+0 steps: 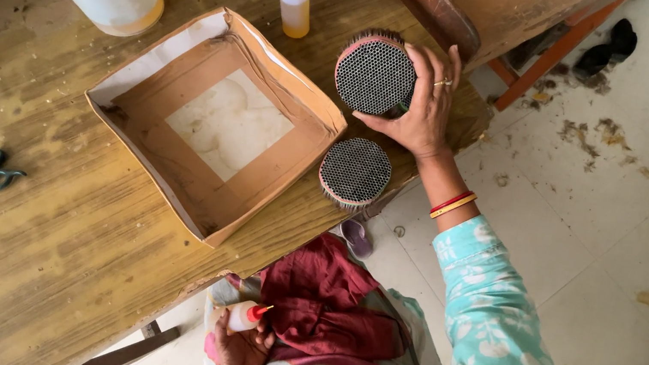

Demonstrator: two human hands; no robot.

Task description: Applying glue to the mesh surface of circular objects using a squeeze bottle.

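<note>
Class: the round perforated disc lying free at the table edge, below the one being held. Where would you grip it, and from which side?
Probably by its rim, from above. The free disc lies flat, mesh face up, on the table, with bristles around its edge. Span it with fingers and thumb, as the right hand grips the upper disc.

Right hand (423, 107): a ring is worn on one finger; red and gold bangles (453, 204) are seen just below the hand at the wrist. Below the bangles, a turquoise sleeve (492, 331) with pale floral print is shown. Left hand (241, 352): no sleeve is visible.
</note>
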